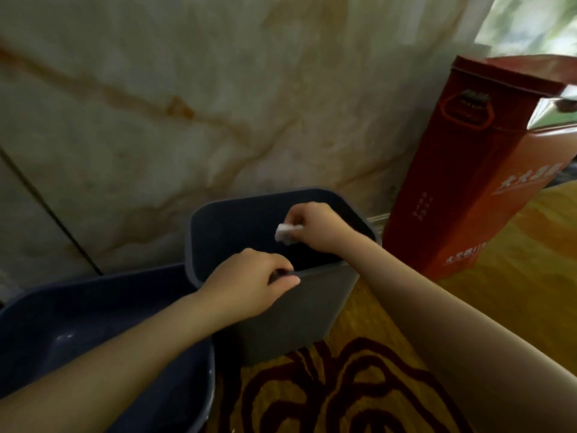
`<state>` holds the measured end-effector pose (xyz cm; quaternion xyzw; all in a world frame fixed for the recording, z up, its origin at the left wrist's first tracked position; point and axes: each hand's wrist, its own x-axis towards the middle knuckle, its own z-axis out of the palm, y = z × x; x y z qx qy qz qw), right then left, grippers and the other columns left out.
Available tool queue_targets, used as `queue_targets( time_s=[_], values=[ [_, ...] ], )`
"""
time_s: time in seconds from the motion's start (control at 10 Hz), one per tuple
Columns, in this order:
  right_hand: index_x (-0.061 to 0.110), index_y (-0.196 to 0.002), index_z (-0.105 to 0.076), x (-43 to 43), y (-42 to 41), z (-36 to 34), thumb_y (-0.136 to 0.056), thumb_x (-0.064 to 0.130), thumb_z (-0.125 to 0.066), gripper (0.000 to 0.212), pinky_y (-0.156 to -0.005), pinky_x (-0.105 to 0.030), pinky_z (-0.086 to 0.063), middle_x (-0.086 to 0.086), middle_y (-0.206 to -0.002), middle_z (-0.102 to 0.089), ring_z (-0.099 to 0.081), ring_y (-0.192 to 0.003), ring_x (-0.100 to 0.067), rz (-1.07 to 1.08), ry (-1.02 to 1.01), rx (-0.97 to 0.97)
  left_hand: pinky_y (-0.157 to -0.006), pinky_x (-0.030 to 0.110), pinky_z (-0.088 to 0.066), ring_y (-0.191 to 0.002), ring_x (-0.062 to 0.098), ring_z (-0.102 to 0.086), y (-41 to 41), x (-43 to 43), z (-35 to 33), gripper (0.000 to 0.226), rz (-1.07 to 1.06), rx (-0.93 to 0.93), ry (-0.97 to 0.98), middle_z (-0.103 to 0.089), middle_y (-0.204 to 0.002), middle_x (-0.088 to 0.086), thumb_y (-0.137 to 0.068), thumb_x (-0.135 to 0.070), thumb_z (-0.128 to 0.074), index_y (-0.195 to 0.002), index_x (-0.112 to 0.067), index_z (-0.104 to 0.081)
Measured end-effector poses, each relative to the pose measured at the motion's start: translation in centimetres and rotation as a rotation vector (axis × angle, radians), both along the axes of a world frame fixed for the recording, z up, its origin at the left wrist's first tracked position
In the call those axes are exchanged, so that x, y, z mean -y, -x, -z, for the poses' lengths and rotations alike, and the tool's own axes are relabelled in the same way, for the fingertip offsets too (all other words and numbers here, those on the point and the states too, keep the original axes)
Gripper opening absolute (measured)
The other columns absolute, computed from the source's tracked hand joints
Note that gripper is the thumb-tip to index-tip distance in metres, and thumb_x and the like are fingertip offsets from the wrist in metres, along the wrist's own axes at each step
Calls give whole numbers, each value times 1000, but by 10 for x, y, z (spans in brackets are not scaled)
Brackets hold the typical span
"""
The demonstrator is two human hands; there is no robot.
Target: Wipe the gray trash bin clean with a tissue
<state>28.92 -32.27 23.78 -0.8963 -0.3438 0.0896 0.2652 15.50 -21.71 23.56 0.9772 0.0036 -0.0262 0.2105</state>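
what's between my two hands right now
In the head view, only the gray trash bin's dark open interior separates the left hand, gripping the near rim, from the right hand holding the tissue.

Left hand (249, 281) curled tight, thumb on the near side, forearm angling up from lower left; right hand (312, 228) reaches further ahead, fingers pinched together

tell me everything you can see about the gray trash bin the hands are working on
The gray trash bin is a rectangular, open-topped tub with rounded corners, seemingly matte plastic, darker inside. It stands on a patterned yellow and dark red carpet close to a marbled wall, seemingly tilted toward the person. The left hand grips its near rim, fingers hooked inside. The right hand holds a wadded white tissue inside the opening; whether it touches the wall is unclear. A darker bin sits at its left and a red box at its right.
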Motion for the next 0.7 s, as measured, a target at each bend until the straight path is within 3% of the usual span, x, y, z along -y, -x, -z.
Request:
queue_targets(
  time_s=[0.1,0.2,0.3,0.4,0.5,0.7],
  values=[
    [12,-95,-64,-22,-6,9,-85,15,-63,11,-71,-32,-50,-10,-98,-67,-61,-87,-24,-5,186,-61,-61,26,-52,-67,1,-60,4,-25,-16,24,-163,200,71,-70,-81,-11,-87,-41,-48,-97,-31,-67],
    [9,-99,-66,-40,-6,12,-86,13,-59,15,-86,-43,-51,-14,-105,-64,-58,-97,-30,-50,380,-51,-58,21,-41,-71,12,-61,10,-46,-28,20,-317,436,-1,-70,-91,-1,-89,-25,-51,-99,-18,-67],
    [12,-116,-59,-53,-4,8,-89,12,-57,28,-96,-44,-43,-14,-120,-53,-46,-114,-34,-44,514,-13,-80,31,-43,-103,23,-56,12,-56,-35,29,-383,346,-51,-61,-112,6,-88,-21,-51,-114,-12,-60],
    [12,-129,-47,-59,3,-1,-90,14,-56,40,-97,-45,-38,-15,-131,-46,-41,-119,-36,31,520,-6,-97,38,-39,-123,26,-42,9,-64,-41,43,-401,129,-77,-48,-132,9,-91,-30,-45,-130,-11,-46],
    [14,-136,-38,-59,17,-27,-91,27,-55,50,-100,-46,-36,-13,-140,-39,-37,-125,-37,50,503,-56,-106,41,-32,-135,28,-29,9,-70,-58,54,-390,-115,-128,-34,-147,9,-94,-39,-36,-141,-14,-30],
    [19,-146,-16,-38,37,-119,-91,39,-51,68,-107,-48,-27,-11,-154,-17,-23,-135,-39,32,560,-187,-116,47,-14,-146,29,-3,16,-70,-129,62,-364,-408,-118,-4,-160,5,-93,-48,-27,-148,-24,-9]
  ],
)
